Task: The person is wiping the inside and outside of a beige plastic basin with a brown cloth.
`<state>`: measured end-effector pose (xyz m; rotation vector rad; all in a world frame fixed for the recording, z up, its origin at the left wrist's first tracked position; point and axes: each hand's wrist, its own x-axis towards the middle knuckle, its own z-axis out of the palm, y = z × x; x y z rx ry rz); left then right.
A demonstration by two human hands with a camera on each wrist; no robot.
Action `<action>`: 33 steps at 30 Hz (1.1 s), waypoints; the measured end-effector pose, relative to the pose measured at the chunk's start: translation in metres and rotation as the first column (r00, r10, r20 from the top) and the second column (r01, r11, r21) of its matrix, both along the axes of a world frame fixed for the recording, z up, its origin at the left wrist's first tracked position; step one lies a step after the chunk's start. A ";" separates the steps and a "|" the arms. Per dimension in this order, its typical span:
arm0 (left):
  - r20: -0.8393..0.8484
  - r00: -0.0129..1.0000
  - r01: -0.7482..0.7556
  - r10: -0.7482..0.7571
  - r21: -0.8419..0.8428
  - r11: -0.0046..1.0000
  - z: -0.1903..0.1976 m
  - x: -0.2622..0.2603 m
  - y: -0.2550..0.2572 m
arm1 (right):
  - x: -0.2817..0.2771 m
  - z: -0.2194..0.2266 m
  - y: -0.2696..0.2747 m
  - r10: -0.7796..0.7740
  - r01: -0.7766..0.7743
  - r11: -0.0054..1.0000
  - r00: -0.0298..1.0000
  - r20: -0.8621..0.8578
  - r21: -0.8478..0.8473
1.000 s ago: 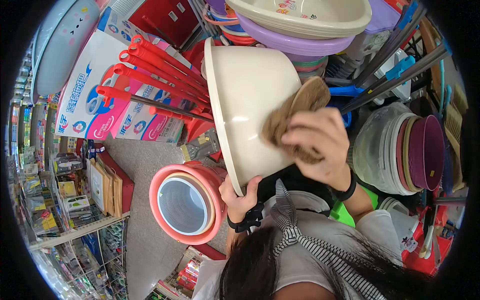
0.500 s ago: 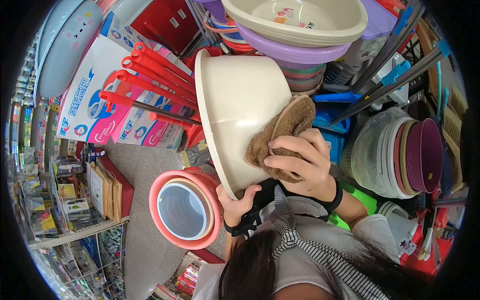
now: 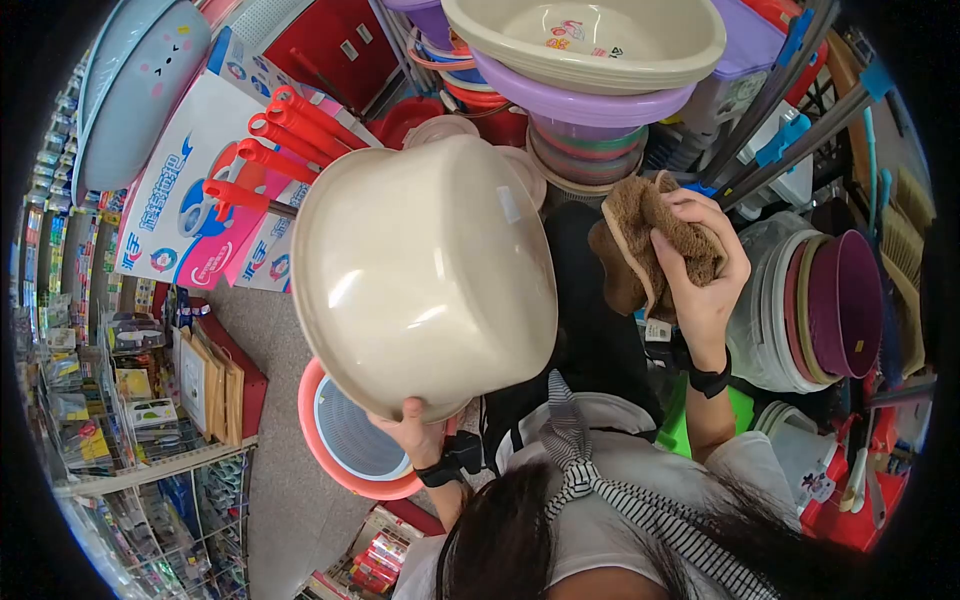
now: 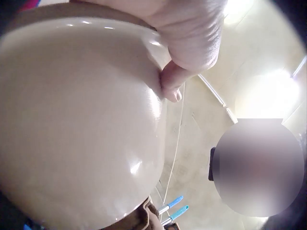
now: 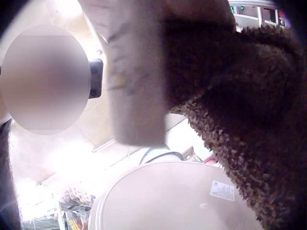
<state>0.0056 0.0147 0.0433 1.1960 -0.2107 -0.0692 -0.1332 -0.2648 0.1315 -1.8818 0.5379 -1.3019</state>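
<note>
**Basin held upside down, cloth lifted clear**

Left hand [image 3: 412,432] grips the near rim of one beige plastic basin [image 3: 420,275], fingers curled over the edge; the basin is held up, its underside turned toward the head camera. Right hand [image 3: 700,275] is closed round one bunched brown fleecy cloth [image 3: 640,240], held to the right of the basin and apart from it.

Basin looks light and stiff, glossy, probably slippery on the curved wall; the rim is the sound place to take hold, as now. A small label [image 5: 221,190] sits on its base. Cloth is soft and limp; any bunched grip should do.

Below the basin, one pink basin [image 3: 340,460] with a white ribbed bucket inside. Far side: stacked basins [image 3: 590,60], at least two plain. Left: red mop handles [image 3: 280,130], five or more.
</note>
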 end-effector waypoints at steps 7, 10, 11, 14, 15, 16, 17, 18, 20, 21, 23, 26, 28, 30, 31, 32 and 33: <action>-0.179 0.959 0.181 -0.220 -0.208 0.961 -0.043 0.006 0.035 | 0.003 0.000 0.004 0.041 -0.041 0.998 0.999 0.014 0.042; -0.215 0.969 0.090 -0.120 -0.145 0.985 -0.052 -0.009 0.005 | 0.005 -0.004 0.004 0.033 -0.032 0.999 0.998 -0.044 0.026; -0.278 0.947 0.101 -0.162 -0.223 0.970 -0.066 -0.009 0.010 | 0.005 -0.004 0.004 0.033 -0.032 0.999 0.998 -0.053 0.027; -0.393 0.901 0.058 -0.181 -0.306 0.950 -0.082 0.003 0.027 | 0.007 -0.004 0.004 0.071 -0.068 0.997 0.993 -0.094 0.037; -0.400 0.899 0.052 -0.178 -0.305 0.951 -0.087 0.005 0.029 | 0.009 -0.003 0.003 0.098 -0.096 0.995 0.989 -0.110 0.023; -0.381 0.905 0.069 -0.191 -0.312 0.948 -0.092 0.007 0.030 | 0.012 -0.002 0.003 0.126 -0.126 0.992 0.984 -0.125 0.010; -0.360 0.910 0.086 -0.204 -0.318 0.944 -0.096 0.007 0.031 | 0.016 -0.003 0.003 0.126 -0.130 0.991 0.984 -0.128 -0.020; -0.363 0.910 0.082 -0.200 -0.315 0.946 -0.099 0.007 0.033 | 0.020 -0.001 0.005 0.130 -0.133 0.991 0.983 -0.131 -0.017; -0.335 0.912 0.113 -0.235 -0.347 0.931 -0.103 0.006 0.037 | 0.027 0.002 0.009 0.186 -0.225 0.963 0.952 -0.242 -0.145; -0.335 0.912 0.114 -0.235 -0.343 0.932 -0.100 0.005 0.036 | 0.033 0.002 0.012 0.222 -0.260 0.955 0.945 -0.240 -0.142; -0.241 0.949 0.141 -0.203 -0.250 0.958 -0.094 0.002 0.031 | 0.046 0.002 0.020 0.251 -0.288 0.946 0.941 -0.227 -0.148; -0.233 0.899 0.274 -0.371 -0.363 0.891 -0.106 0.008 0.043 | 0.067 -0.001 0.026 0.229 -0.264 0.951 0.952 -0.203 -0.162; -0.218 0.901 0.286 -0.376 -0.352 0.891 -0.102 0.008 0.038 | 0.077 -0.001 0.033 0.209 -0.239 0.958 0.960 -0.187 -0.159; -0.210 0.900 0.299 -0.382 -0.342 0.891 -0.100 0.011 0.035 | 0.079 -0.001 0.045 0.226 -0.265 0.952 0.947 -0.230 -0.154; -0.211 0.906 0.287 -0.367 -0.330 0.899 -0.101 0.012 0.034 | 0.081 0.000 0.051 0.239 -0.279 0.950 0.939 -0.247 -0.142; -0.214 0.911 0.275 -0.351 -0.320 0.907 -0.102 0.012 0.032 | 0.083 -0.001 0.055 0.239 -0.279 0.950 0.938 -0.250 -0.139; -0.221 0.909 0.275 -0.353 -0.319 0.907 -0.100 0.011 0.029 | 0.086 -0.004 0.060 0.295 -0.331 0.933 0.929 -0.223 -0.144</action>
